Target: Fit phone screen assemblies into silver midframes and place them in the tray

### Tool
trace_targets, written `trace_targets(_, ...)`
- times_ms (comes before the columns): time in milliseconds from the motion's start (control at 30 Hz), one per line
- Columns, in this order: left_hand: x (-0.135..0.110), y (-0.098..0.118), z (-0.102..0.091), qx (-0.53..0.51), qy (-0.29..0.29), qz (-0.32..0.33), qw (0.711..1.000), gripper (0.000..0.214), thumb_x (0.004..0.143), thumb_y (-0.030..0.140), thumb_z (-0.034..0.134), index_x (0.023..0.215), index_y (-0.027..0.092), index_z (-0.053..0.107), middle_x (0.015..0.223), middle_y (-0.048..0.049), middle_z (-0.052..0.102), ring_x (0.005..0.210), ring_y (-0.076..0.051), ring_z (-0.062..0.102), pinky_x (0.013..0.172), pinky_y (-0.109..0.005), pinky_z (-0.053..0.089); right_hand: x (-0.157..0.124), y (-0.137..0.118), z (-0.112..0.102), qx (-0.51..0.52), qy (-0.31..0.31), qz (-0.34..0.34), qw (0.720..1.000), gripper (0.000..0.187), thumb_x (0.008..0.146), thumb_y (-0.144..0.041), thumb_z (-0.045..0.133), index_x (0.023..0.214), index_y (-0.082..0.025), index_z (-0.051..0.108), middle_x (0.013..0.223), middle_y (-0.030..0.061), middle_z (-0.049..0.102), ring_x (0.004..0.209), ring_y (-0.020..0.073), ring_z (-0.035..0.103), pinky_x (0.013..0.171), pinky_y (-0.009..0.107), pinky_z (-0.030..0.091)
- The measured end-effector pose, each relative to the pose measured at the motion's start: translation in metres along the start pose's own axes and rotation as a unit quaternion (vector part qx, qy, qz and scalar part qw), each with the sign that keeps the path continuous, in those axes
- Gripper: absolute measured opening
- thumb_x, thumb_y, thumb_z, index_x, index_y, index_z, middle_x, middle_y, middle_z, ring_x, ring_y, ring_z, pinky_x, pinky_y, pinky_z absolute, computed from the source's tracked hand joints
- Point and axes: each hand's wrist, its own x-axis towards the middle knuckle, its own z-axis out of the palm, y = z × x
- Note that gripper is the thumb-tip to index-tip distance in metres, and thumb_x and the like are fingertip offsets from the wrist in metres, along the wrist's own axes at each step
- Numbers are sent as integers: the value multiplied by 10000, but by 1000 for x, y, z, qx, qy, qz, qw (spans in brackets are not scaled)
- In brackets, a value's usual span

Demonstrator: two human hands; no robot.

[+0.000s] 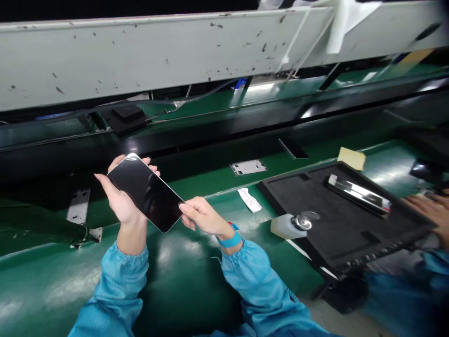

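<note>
A: Green conveyor belt [175,262] runs across the whole view, with a scuffed grey beam [140,56] above it; what can't you make out?

B: Plenty; the right edge is blurred, so a co-worker's hand [430,210] and blue sleeve show only as smears; the space behind the beam is black; the near end of the black tray [336,224] melts into blur.

A: And the person's own hands?

B: The left hand [121,203] is wrapped round the phone [147,191] from behind; its palm is hidden by the slab, with fingertips peeping over the upper edge and the thumb along the left side; the right hand [201,216] grips the lower right end with its fingertips, though the fingers underneath are out of sight; a blue wristband [229,239] sits at its cuff.

A: Where is the phone, then?

B: Held up in the air over the belt, between both hands, left of centre, tilted with its top end up and to the left.

A: How does it look?

B: Flat black glass with a thin pale rim and rounded corners; the screen is dark and glossy, with a bright glint near the top and a dim reflection lower down; its back is hidden.

A: Anything nearby?

B: A shiny device [359,194] lies in the tray; a white bottle [289,224] stands at the tray's near left corner; a yellow pad [351,158] lies by its far edge; a metal frame [248,167] lies flat on the belt.
</note>
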Motion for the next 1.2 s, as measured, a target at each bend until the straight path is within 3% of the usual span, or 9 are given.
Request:
trace_targets(67, -2, 1, 3, -3, 1, 6, 1000, 512, 1075, 717, 430, 1100, 256, 650, 915, -73, 822, 737, -221, 774, 698, -359, 643, 1, 3, 4, 10, 12, 1, 1000, 775, 958, -856, 527, 533, -208, 518, 437, -20, 492, 420, 101, 461, 478, 244, 377)
trace_targets(200, -5, 1, 8, 5, 26, 53, 998, 528, 1042, 767, 474, 1062, 270, 651, 859, -25, 792, 702, -196, 746, 680, -338, 629, 3, 7, 13, 10, -20, 24, 999, 774, 936, -844, 578, 516, -194, 558, 424, -4, 511, 403, 94, 456, 461, 239, 372)
trace_targets(333, -5, 2, 7, 29, 12, 31, 999, 492, 1039, 756, 499, 1069, 291, 656, 896, -19, 791, 746, -199, 752, 721, -356, 633, 3, 9, 18, 17, -25, 26, 999, 819, 947, -870, 531, 497, -186, 552, 414, -5, 490, 398, 87, 439, 455, 236, 353)
trace_targets(433, -5, 4, 7, 31, 9, 46, 998, 521, 1037, 784, 465, 1079, 303, 663, 912, -14, 787, 762, -200, 754, 738, -355, 629, 4, 11, 24, 44, -37, 18, 998, 822, 937, -893, 523, 545, -174, 598, 462, 9, 553, 435, 98, 507, 498, 239, 413)
trace_targets(567, -7, 5, 11, 7, 36, 88, 995, 585, 1044, 804, 394, 1072, 275, 642, 878, -30, 782, 704, -205, 736, 690, -345, 620, 7, 14, 36, 89, -65, -14, 994, 709, 912, -808, 674, 618, -163, 654, 521, 17, 616, 481, 118, 581, 526, 241, 472)
trace_targets(700, -7, 4, 12, -3, 36, 83, 996, 542, 1092, 732, 350, 1068, 268, 629, 873, -41, 791, 705, -202, 743, 677, -333, 621, 7, 12, 43, 86, -61, -18, 994, 674, 959, -722, 684, 571, -176, 609, 514, 12, 614, 463, 112, 574, 521, 238, 485)
trace_targets(800, -4, 3, 8, -2, 22, 90, 996, 534, 1063, 763, 420, 1082, 275, 636, 871, -28, 790, 698, -202, 749, 676, -335, 627, 7, 10, 35, 63, -48, -16, 997, 746, 955, -815, 602, 562, -181, 605, 499, 14, 607, 458, 113, 572, 526, 241, 486)
trace_targets(967, -4, 4, 7, -8, 0, 104, 995, 547, 1062, 746, 448, 1085, 240, 653, 857, -74, 798, 666, -231, 745, 643, -363, 637, 4, 7, 8, 22, 80, -21, 996, 823, 931, -925, 481, 533, -207, 546, 435, 3, 536, 410, 116, 513, 492, 256, 443)
trace_targets(1200, -6, 5, 8, 17, -3, 113, 993, 574, 1055, 761, 439, 1030, 257, 713, 821, -40, 802, 672, -223, 752, 630, -348, 645, 1, 2, 1, -54, 67, -51, 995, 738, 1012, -851, 431, 629, -226, 518, 490, -13, 553, 455, 122, 528, 527, 256, 450)
